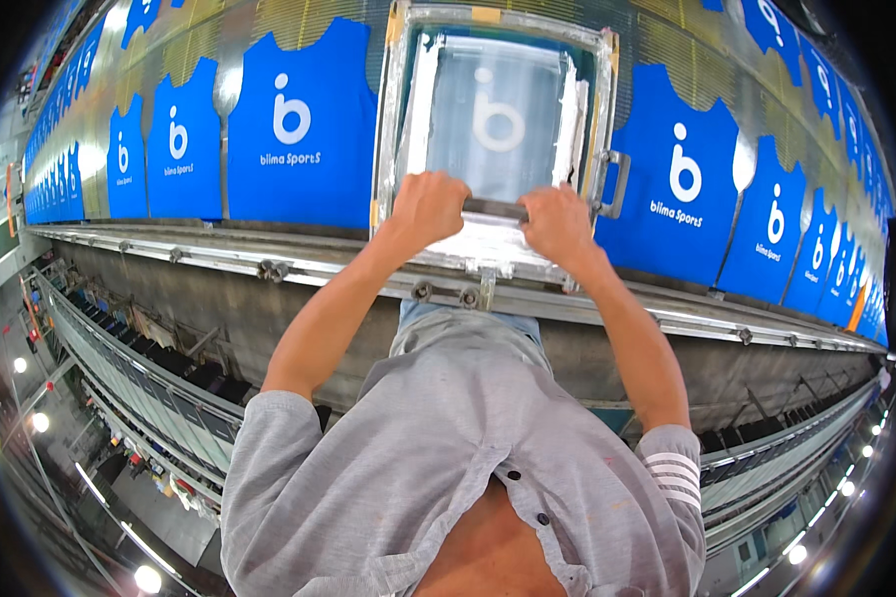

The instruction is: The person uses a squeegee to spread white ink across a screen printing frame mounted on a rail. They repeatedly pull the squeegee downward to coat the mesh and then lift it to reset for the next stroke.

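Observation:
A metal-framed printing screen (405, 119) lies flat on the long print table, its mesh smeared with white ink around a round logo shape. Across its near end lies a squeegee (495, 209) with a dark bar handle. My left hand (426, 204) grips the bar's left end. My right hand (558, 225) grips its right end. Both fists are closed around the bar, close together, near the frame's front edge. A blue jersey piece lies under the screen, mostly hidden.
Blue sleeveless jersey pieces (289, 129) with white logos lie in a row on both sides of the screen. A metal rail (219, 257) runs along the table's front edge. A grey handle (617, 184) sticks out of the frame's right side. Racks stand below left.

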Demonstrator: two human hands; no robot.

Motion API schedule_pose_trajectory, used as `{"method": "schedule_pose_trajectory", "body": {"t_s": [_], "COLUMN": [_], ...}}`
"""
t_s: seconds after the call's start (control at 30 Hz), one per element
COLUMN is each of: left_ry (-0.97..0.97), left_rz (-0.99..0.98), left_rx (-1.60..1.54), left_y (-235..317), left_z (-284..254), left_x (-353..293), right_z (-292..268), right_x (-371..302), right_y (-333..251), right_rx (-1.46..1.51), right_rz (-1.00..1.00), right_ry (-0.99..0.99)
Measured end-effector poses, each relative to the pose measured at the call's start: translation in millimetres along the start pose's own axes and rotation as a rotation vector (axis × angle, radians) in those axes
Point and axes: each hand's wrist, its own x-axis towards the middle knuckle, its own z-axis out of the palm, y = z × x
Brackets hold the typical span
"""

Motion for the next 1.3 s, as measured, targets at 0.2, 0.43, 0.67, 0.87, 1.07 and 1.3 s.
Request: {"method": "schedule_pose_trajectory", "body": {"t_s": [0.2, 0.43, 0.67, 0.87, 1.07, 1.3], "left_ry": [0.074, 0.061, 0.056, 0.105, 0.119, 0.205], "left_rz": [0.009, -0.012, -0.012, -0.009, 0.014, 0.07], "left_rx": [0.117, 0.166, 0.097, -0.058, 0.024, -0.061], "left_y": [-32.5, -45.1, -32.1, 0.5, 18.7, 38.8], "left_z": [-75.5, -105.3, -46.2, 16.7, 22.6, 40.8], "left_x": [156.5, 227.4, 134.2, 5.8, -33.8, -30.0], "right_z": [-99.7, -138.3, -66.6, 12.3, 29.1, 4.2], "right_x": [125.1, 188.9, 109.4, 4.8, -38.1, 3.8], "right_y": [50.8, 80.8, 52.4, 8.7, -10.9, 92.2], "right_rx": [-0.136, -0.098, -0.136, -0.02, 0.016, 0.18], "right_rz": [-0.044, 0.05, -0.117, -0.152, -0.144, 0.25], "right_ry": [0.26, 0.217, 0.252, 0.334, 0.317, 0.929]}}
